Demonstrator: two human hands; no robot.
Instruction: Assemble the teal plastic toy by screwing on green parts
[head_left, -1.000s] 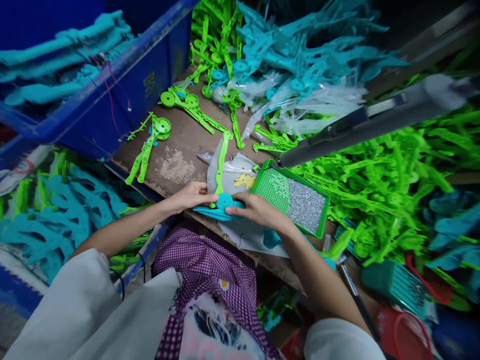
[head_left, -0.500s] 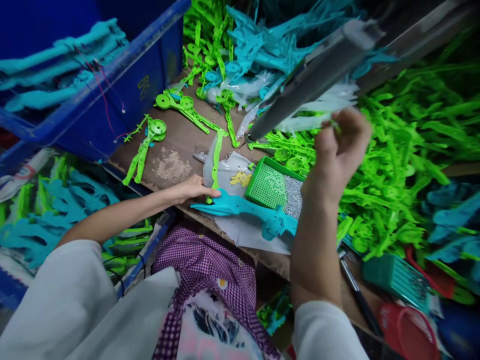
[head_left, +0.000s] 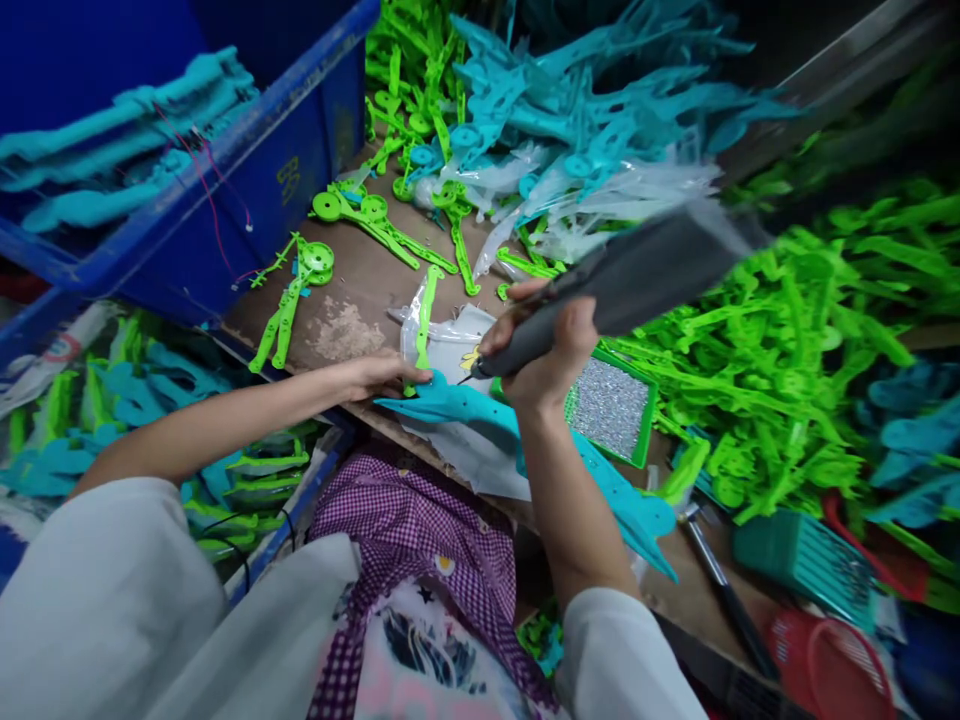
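My right hand (head_left: 551, 365) is wrapped round a dark grey electric screwdriver (head_left: 652, 270). Its thin bit points down and left, close to the left part of a long blue plastic piece (head_left: 472, 408); I cannot tell whether it touches. At that piece's left end, my left hand (head_left: 386, 372) pins it down with the thumb, the other fingers partly hidden. A light green plastic piece (head_left: 424, 320) stands out from beneath, near the left fingertips. Behind my right wrist sits a green basket (head_left: 649, 428) of small metal screws (head_left: 611, 402).
A blue crate (head_left: 300, 130) with blue pieces stands at the left. Heaps of green parts (head_left: 795, 360) and blue parts (head_left: 570, 90) cover the right and back. A hammer (head_left: 724, 580), a teal basket (head_left: 802, 565) and a red basket (head_left: 832, 665) lie at the lower right.
My right hand has come down and left from its raised place and grasped the screwdriver, which was hanging free. The screwdriver's tip has moved down to the blue piece. My left hand stays put.
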